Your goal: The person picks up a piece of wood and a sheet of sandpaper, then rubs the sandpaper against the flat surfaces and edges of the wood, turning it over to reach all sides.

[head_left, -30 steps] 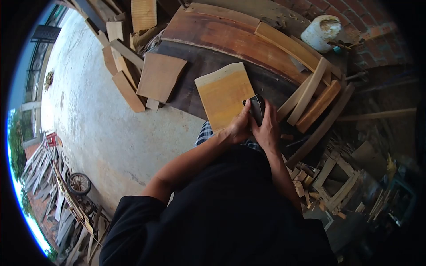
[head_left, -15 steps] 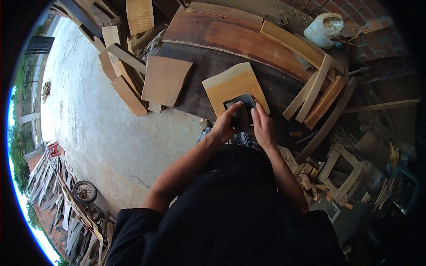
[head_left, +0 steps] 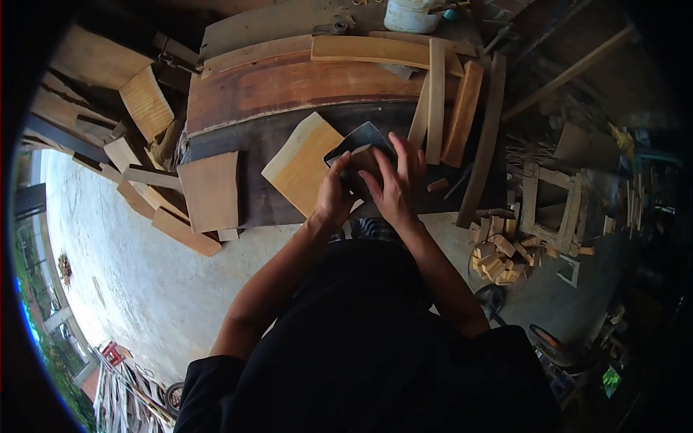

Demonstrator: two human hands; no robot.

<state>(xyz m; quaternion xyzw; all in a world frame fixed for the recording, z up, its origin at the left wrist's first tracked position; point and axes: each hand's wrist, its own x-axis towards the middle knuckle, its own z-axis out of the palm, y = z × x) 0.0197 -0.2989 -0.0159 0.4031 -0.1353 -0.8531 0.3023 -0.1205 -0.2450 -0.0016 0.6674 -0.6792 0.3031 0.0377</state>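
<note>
A dark grey sheet (head_left: 369, 135), which looks like sandpaper, is bent up around a small brown wooden block (head_left: 363, 156) between my hands. My left hand (head_left: 334, 196) grips the left side of the sheet and block, thumb on top. On the other side, my right hand (head_left: 396, 189) has its fingers spread over the right edge of the sheet, with the thumb against the block. Their undersides are hidden by my hands. Just left of them, a pale yellow board (head_left: 302, 164) lies flat on the dark workbench (head_left: 267, 173).
A brown board (head_left: 209, 191) lies at the bench's left end. Long reddish planks (head_left: 267, 79) run along the back, and several wood strips (head_left: 436, 101) lean at the right. A white bucket (head_left: 411, 16) stands behind. Offcuts (head_left: 502, 252) are heaped on the floor.
My view has turned, shifting the bench leftward. My right hand has opened its fingers wider over the sandpaper, and more of the block shows. The sheet now sits further right of the yellow board.
</note>
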